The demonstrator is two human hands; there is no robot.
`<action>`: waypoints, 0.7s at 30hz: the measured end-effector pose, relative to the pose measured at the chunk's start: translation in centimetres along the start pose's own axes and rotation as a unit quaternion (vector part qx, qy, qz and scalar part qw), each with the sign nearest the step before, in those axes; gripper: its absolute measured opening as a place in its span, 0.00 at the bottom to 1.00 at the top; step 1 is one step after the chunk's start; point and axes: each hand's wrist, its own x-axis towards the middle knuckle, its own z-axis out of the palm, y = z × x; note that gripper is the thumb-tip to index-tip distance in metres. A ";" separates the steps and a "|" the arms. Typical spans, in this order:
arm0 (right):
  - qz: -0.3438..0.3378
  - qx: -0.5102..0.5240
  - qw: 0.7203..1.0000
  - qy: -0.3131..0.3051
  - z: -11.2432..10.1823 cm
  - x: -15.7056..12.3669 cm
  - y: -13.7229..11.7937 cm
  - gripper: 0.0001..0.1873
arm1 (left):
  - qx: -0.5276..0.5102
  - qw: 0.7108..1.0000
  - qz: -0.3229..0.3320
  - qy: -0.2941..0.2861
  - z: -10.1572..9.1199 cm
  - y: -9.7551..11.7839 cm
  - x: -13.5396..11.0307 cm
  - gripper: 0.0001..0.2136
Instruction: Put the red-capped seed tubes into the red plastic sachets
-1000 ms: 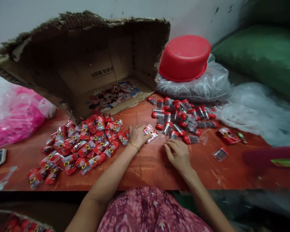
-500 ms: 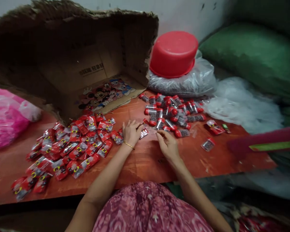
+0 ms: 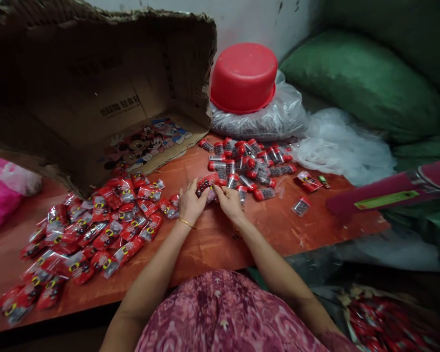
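Observation:
Between my two hands is a small red plastic packet [image 3: 207,182] with dark contents showing through it. My left hand [image 3: 192,201] wears a thin gold bangle and grips the packet's left side. My right hand [image 3: 229,201] pinches its right edge with thumb and finger. Part of the packet is hidden behind the fingers. Left of my left hand lies a heap of red packets [image 3: 110,230]. Just past my right hand is a pile of small clear tubes with red caps [image 3: 238,161], filled with dark bits.
A big torn cardboard box [image 3: 95,93] lies open at the back left. An upturned red basin [image 3: 244,78] rests on a clear bag [image 3: 260,122]. A magenta pole [image 3: 388,190] stands at the right table edge; more red packets [image 3: 385,318] lie below.
My right hand has moved in to meet my left, and both now hold the red packet between them. The whole view has shifted, so things appear further left.

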 end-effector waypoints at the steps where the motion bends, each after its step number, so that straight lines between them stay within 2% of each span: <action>1: 0.006 -0.013 1.000 -0.011 0.1 0.0 0.2 0.24 | -0.041 0.999 -0.016 -0.002 0.2 -0.2 0.2 0.24; 4: 0.011 -0.062 0.997 -0.032 0.1 0.1 0.6 0.24 | -0.081 0.996 -0.037 0.000 0.6 -0.6 0.5 0.20; 8: -0.027 -0.141 0.989 0.023 -0.7 0.2 0.8 0.22 | 0.053 0.998 0.018 0.014 0.7 -0.3 0.4 0.15; 11: -0.042 -0.121 0.991 0.045 -1.3 0.3 1.1 0.20 | 0.133 0.990 0.051 0.001 1.0 0.0 0.1 0.15; 14: -0.020 -0.071 0.997 0.033 -1.4 0.4 1.5 0.21 | 0.186 0.981 0.052 0.007 1.3 0.1 0.0 0.19; 17: 0.012 -0.052 0.998 0.017 -0.9 0.6 1.9 0.22 | 0.196 0.980 0.032 0.024 1.2 0.1 0.1 0.22; 21: 0.020 -0.059 0.998 -0.019 -0.2 0.9 1.7 0.22 | 0.177 0.982 0.061 -0.015 0.8 -0.2 0.4 0.18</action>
